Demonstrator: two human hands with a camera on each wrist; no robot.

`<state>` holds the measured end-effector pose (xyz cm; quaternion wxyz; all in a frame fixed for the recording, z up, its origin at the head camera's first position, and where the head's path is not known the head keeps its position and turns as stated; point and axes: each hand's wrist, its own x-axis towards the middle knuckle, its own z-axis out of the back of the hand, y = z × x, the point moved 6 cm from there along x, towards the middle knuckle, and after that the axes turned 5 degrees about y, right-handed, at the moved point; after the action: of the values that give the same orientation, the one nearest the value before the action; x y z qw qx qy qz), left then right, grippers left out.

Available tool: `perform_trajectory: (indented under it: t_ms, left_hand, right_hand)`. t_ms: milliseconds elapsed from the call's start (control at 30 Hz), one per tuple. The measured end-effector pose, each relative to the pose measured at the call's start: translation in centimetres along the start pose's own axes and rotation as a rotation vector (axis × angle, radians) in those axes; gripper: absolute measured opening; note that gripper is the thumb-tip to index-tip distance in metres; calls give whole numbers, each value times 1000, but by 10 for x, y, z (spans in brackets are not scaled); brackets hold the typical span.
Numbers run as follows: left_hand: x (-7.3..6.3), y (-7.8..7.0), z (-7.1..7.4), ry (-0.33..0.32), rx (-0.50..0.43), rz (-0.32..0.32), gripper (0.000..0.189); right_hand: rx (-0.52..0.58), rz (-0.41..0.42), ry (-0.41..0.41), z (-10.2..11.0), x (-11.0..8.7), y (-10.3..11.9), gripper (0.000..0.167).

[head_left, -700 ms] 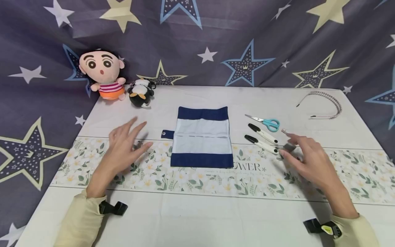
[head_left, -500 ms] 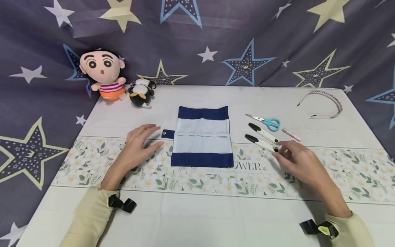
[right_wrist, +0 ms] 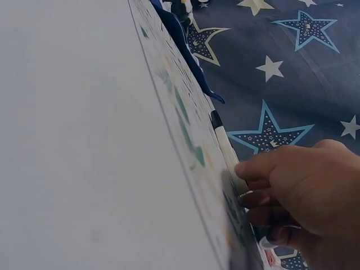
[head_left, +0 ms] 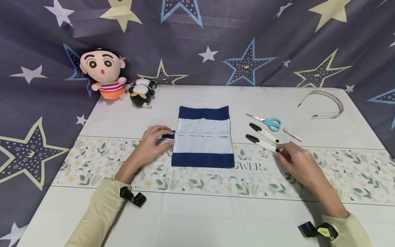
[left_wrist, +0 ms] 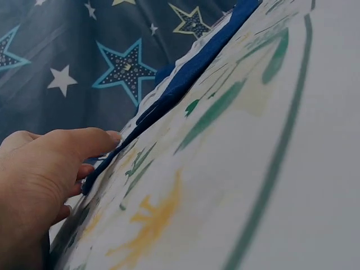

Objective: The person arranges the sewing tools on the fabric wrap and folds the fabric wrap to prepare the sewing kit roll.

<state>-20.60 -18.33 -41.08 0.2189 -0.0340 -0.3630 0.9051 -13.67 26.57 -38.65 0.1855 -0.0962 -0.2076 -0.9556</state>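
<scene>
On the worktop point(head_left: 197, 219): left hand point(head_left: 152, 142) at the pouch point(head_left: 203, 145), right hand point(head_left: 297, 161) on a pen point(head_left: 266, 146)

The pouch lies spread open about midway between the left and right edges. Left thumb and fingers touch its left side, about the strap point(head_left: 168, 136); whether they pinch, I cannot tell. Right thumb and fingers grasp the pen's end. Towards the far edge lie a second pen point(head_left: 264, 133), then scissors point(head_left: 273, 124), a pink stick point(head_left: 292, 134) beside them. Doll point(head_left: 106, 73) and penguin point(head_left: 140, 97) are by the far left corner, headband point(head_left: 341, 107) near the far right.
</scene>
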Motion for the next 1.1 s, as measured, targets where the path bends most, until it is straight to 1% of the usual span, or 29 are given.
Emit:
perform_trajectory:
  t_ms: [167,267,400,567,700,967,1100]
  left_hand:
    - [7,-2,-1,-20,16,-30,32]
    - [11,-4,-1,-31,8,-45,28]
    - [15,-4,-1,-30,-16,-35,24]
    - [18,-2,0,-38,-52,-10,22]
    - [19,0,0,-47,-82,10,20]
    - [20,2,0,-42,-105,31,19]
    - [21,1,-1,-40,-109,29,20]
  right_hand:
    - [-17,-16,-10,-2,-1,0,23]
    - [-24,-22,-13,-4,-1,-1,21]
    - [-33,-14,-24,-4,-1,-1,21]
    - [-46,-28,-27,-4,1,0,21]
    - [-48,-20,-51,-2,2,0,21]
    - [7,-15,-83,2,4,0,21]
    - [81,-46,-87,4,4,-2,19]
